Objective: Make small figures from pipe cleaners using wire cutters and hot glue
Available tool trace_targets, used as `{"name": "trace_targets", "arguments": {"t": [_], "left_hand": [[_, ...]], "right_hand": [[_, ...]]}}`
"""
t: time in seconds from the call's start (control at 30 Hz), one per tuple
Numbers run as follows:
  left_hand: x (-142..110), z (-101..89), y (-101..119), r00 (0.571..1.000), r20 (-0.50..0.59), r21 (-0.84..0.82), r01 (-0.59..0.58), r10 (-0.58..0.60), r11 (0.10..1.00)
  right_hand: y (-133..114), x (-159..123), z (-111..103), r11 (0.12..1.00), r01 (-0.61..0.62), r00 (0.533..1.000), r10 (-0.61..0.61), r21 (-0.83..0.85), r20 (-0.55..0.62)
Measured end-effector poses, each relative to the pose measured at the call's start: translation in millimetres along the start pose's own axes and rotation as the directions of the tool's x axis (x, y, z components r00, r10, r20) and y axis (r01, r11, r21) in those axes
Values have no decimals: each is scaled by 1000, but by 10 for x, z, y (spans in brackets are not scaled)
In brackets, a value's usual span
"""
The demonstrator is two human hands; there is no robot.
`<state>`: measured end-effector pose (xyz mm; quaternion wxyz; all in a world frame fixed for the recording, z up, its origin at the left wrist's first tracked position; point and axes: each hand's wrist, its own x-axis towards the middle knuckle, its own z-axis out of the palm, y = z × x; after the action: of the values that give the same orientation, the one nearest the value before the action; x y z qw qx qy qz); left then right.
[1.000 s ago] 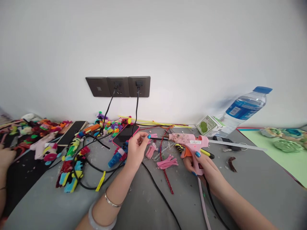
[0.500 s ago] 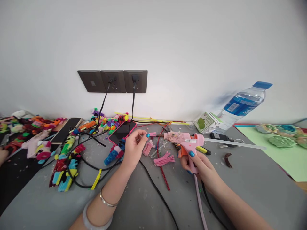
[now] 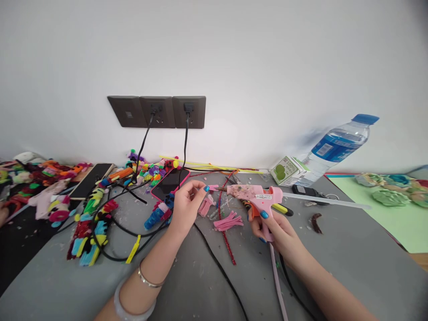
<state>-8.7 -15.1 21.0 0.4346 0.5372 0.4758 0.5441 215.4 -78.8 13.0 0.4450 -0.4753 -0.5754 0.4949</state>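
Note:
My right hand (image 3: 272, 229) is wrapped round the handle of a pink hot glue gun (image 3: 245, 192), whose nozzle points left. A long translucent glue stick (image 3: 327, 201) sticks out of its back. Between the thumb and fingers of my left hand (image 3: 190, 203) is a small pink pipe cleaner piece (image 3: 213, 187). Its end is right at the nozzle; whether they touch I cannot tell. Below lie a bundle of pink pipe cleaner pieces (image 3: 228, 221) and a small pink pipe cleaner figure (image 3: 206, 205). A red glittery pipe cleaner (image 3: 227, 247) runs under the bundle.
Colourful pipe cleaner figures (image 3: 88, 227) and black cables (image 3: 220, 267) spread over the left. A phone (image 3: 170, 183) lies behind my left hand. At the back right stand a juice carton (image 3: 288, 170) and a water bottle (image 3: 339, 147). Another person's hand (image 3: 3, 214) shows at the left edge.
Both hands hold nearly the same pose, the pink piece still by the nozzle. The glue gun has shifted very slightly left, and the whole view has moved a little.

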Motion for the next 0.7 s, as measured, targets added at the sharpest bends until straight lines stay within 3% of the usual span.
{"name": "trace_targets", "arguments": {"t": [0.7], "left_hand": [[6, -15, -26, 999, 8, -8, -35, 35, 999]], "right_hand": [[57, -10, -25, 1000, 1, 1000, -1, 26, 27]]}}
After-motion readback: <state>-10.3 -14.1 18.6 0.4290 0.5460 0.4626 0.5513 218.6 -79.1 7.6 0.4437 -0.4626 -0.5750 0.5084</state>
